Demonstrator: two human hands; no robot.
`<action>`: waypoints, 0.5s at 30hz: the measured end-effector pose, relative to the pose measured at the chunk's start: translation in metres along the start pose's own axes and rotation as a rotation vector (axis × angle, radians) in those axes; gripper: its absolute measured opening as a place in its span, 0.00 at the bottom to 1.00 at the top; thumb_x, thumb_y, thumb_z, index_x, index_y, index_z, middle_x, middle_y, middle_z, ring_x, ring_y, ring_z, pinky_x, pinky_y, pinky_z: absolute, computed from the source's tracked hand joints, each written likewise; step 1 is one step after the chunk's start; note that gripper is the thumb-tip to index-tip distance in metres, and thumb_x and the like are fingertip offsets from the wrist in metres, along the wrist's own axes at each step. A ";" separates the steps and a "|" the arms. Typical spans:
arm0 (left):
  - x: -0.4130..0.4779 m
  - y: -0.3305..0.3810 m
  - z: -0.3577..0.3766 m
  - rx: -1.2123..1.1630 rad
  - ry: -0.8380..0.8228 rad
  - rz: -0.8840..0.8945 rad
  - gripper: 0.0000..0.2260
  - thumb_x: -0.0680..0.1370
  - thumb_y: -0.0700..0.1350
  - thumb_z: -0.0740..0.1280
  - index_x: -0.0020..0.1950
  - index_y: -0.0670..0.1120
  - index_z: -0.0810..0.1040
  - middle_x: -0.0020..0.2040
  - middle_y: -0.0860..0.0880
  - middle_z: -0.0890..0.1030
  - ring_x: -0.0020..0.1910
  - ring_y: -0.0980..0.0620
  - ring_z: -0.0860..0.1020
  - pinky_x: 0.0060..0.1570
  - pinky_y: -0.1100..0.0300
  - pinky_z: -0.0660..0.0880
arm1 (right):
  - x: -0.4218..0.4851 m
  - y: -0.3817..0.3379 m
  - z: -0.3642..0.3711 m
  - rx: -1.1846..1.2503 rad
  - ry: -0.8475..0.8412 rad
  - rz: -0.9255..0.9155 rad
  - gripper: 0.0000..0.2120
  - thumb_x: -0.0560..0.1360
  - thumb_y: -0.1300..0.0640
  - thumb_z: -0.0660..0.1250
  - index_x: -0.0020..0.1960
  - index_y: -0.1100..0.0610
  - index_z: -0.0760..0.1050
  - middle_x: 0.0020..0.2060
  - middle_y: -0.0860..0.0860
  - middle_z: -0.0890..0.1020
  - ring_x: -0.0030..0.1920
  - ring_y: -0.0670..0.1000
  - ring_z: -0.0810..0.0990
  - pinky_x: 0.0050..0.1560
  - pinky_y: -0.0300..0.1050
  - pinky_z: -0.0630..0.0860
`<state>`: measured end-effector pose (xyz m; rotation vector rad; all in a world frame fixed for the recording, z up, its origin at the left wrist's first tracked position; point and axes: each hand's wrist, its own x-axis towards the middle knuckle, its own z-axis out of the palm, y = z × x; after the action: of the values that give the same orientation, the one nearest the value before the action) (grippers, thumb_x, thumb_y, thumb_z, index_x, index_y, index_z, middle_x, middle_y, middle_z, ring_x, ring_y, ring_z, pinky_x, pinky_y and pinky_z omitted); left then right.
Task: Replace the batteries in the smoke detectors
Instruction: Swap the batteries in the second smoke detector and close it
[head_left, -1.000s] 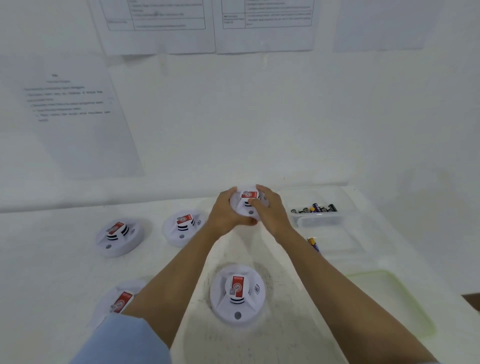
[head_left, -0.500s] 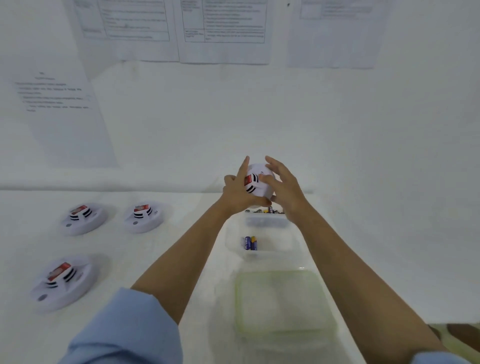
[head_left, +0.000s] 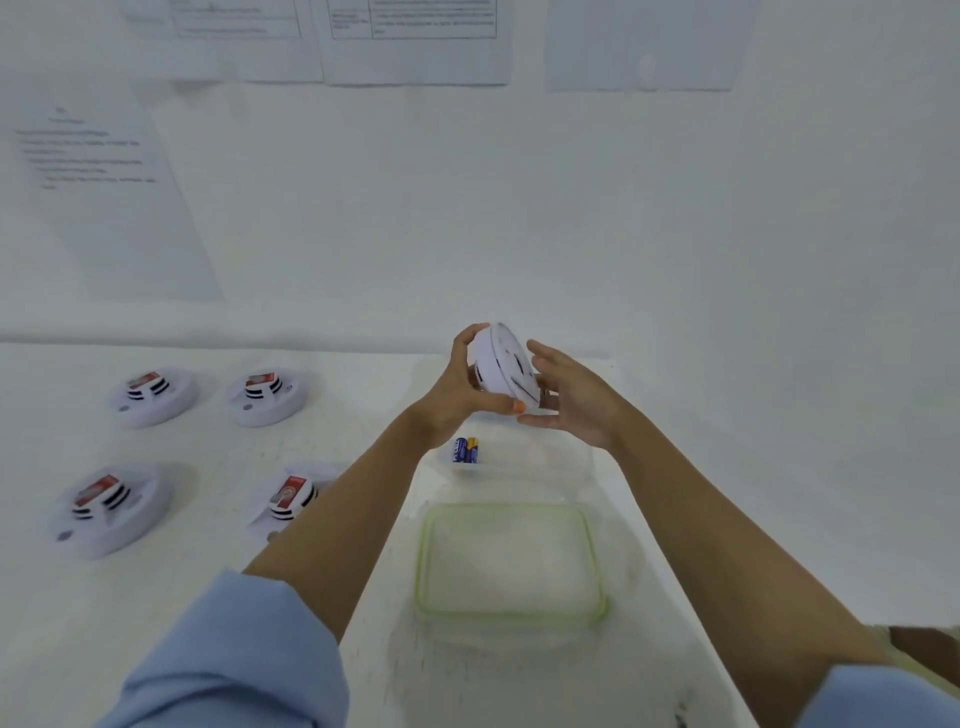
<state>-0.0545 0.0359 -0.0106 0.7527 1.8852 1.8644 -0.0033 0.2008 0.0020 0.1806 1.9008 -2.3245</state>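
Head view: at 6 o'clock from the raised smoke detector (head_left: 501, 364), a clear tray (head_left: 524, 470) holds two batteries (head_left: 466, 450) side by side at its left end, and a green-rimmed container (head_left: 425, 561) with a clear bottom sits just nearer the person. The white table (head_left: 218, 457) ends close beside both containers at 3 o'clock, while toward 9 o'clock bare tabletop reaches four other detectors (head_left: 267, 397) lying face up in two rows. The left hand (head_left: 457, 387) grips the detector by its rim, tilted on edge above the tray, and the right hand (head_left: 574, 402) is spread, fingers straight, at the detector's flat back; contact there is unclear.
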 end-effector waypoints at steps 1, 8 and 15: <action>0.000 0.000 0.001 -0.013 0.001 0.004 0.47 0.55 0.41 0.77 0.68 0.55 0.57 0.62 0.51 0.71 0.62 0.47 0.72 0.52 0.57 0.77 | 0.000 -0.001 0.000 -0.012 -0.020 -0.005 0.19 0.78 0.56 0.61 0.68 0.48 0.64 0.53 0.52 0.78 0.49 0.52 0.80 0.48 0.50 0.81; -0.002 0.006 -0.006 0.203 0.011 0.124 0.47 0.63 0.35 0.78 0.73 0.53 0.55 0.68 0.51 0.67 0.66 0.54 0.67 0.58 0.69 0.71 | 0.000 -0.005 -0.003 -0.017 0.024 -0.119 0.20 0.75 0.62 0.65 0.66 0.57 0.66 0.56 0.58 0.76 0.49 0.55 0.79 0.40 0.45 0.82; -0.006 -0.006 -0.005 0.292 0.095 0.290 0.48 0.56 0.38 0.78 0.70 0.50 0.56 0.64 0.56 0.67 0.63 0.58 0.69 0.53 0.71 0.73 | 0.001 -0.002 0.010 -0.184 0.100 -0.233 0.21 0.72 0.63 0.69 0.62 0.51 0.66 0.54 0.53 0.72 0.51 0.51 0.76 0.39 0.44 0.82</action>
<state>-0.0530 0.0285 -0.0171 1.1012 2.2413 1.8360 -0.0047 0.1913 0.0053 0.0591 2.2836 -2.2992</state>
